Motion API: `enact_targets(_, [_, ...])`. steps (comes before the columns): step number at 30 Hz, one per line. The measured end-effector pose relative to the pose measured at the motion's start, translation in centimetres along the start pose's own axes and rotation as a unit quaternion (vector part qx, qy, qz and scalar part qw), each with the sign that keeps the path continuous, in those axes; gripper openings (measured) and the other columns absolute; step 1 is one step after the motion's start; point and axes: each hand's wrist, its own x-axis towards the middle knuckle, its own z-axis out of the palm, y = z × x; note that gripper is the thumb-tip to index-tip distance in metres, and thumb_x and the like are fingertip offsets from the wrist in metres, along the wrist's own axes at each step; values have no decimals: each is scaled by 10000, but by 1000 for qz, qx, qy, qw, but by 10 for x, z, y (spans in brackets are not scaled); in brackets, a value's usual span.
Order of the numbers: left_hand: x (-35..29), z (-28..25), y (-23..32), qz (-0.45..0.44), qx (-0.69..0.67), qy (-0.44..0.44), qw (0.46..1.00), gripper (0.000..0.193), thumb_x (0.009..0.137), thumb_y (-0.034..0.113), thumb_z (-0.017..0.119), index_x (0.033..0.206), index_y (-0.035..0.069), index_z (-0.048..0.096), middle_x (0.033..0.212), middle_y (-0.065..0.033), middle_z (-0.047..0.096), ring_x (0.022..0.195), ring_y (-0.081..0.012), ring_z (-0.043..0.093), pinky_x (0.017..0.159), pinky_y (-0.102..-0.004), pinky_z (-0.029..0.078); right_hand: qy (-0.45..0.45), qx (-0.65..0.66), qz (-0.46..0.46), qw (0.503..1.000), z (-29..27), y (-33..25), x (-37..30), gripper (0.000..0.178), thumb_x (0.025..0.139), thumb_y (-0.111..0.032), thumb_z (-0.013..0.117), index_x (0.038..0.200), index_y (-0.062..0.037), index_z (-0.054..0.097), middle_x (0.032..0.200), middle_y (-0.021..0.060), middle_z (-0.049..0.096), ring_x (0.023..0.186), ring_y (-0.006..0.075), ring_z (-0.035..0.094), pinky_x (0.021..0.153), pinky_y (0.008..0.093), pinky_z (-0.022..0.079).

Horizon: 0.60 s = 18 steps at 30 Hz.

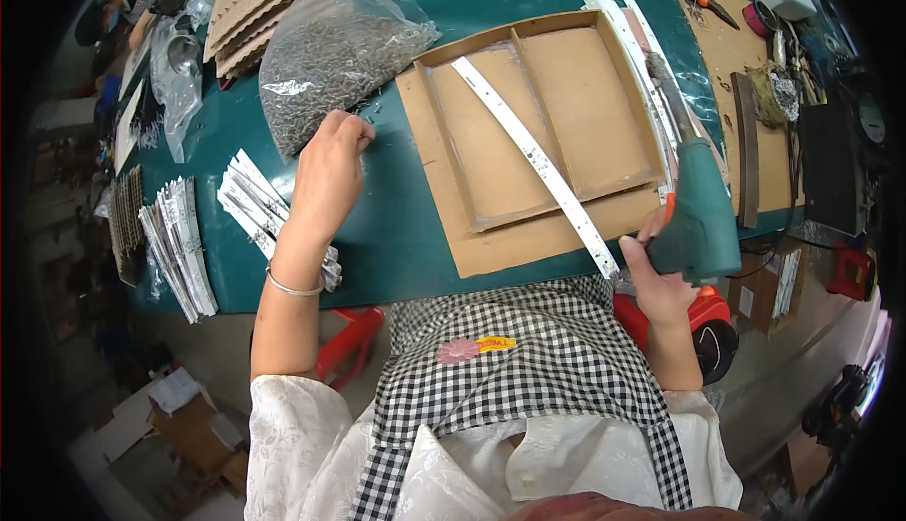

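- Dark green workbench top (pixel 392 228), smooth and slightly glossy, spreads under the work; directions follow a clock face over the whole view, twelve at the top.
- At one o'clock sits a divided cardboard tray (pixel 599 96), brown and matte, with thin upright walls on a wider flat sheet. A long white slotted strip (pixel 528 148) slants across it, upper end toward eleven, lower end toward five and past the tray's near wall.
- Left hand (pixel 330 162), at ten, has its fingertips pressed together beside the loose screws (pixel 371 109); I cannot tell whether one is pinched between them.
- Right hand (pixel 659 280), between three and four, is wrapped around what looks like a green power driver (pixel 708 214), rounded and plastic, its long dark nose aimed toward eleven.
- Strip risk: nothing visible clamps it, so a knock on its overhanging end could swivel it or tip it off.
- Driver risk: the nose lies over the white strip stack (pixel 618 35) at two; a careless swing could snag and scatter the thin pieces.
- Screw risk: the clear, crinkled plastic bag (pixel 330 63) at eleven slumps under its grey load; a tug could spill more small, hard pieces.
- Tray risk: thin cardboard walls could buckle under heavy pressure.
- At nine, a narrow strip bundle (pixel 179 247) fans loosely and could slide apart if brushed.
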Motion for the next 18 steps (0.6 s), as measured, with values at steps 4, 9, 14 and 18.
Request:
enact_targets(4, [-2, 3, 10, 4, -34, 7, 999, 117, 871, -33, 624, 986, -22, 646, 887, -173, 688, 816, -355, 682, 725, -392, 539, -11, 42, 38, 998, 12, -2, -3, 292, 795, 102, 758, 1012, -10, 600, 869, 35, 622, 739, 88, 585, 626, 228, 477])
enact_targets(9, [-10, 3, 41, -30, -109, 12, 993, 162, 857, -33, 664, 1016, -18, 686, 879, -140, 722, 784, -229, 713, 720, -312, 549, -109, -125, 23, 986, 10, 6, -24, 322, 795, -92, 812, 1045, -9, 627, 872, 68, 659, 812, 202, 641, 715, 320, 520])
enact_targets(14, [-13, 8, 80, -24, -285, -14, 958, 150, 900, -76, 613, 1021, -32, 689, 944, -117, 717, 793, -169, 691, 723, -271, 541, -124, -288, -70, 947, 6, 5, -24, 315, 842, -160, 749, 1080, -26, 592, 904, 56, 609, 858, 241, 623, 749, 352, 514])
enact_targets(18, [-20, 20, 106, -118, -599, -84, 787, 143, 947, -30, 624, 1080, -82, 614, 969, -173, 716, 849, -216, 712, 780, -294, 585, -143, -122, -26, 982, 11, -9, -3, 348, 857, 114, 657, 1130, -25, 492, 904, 33, 485, 893, 162, 609, 764, 280, 522])
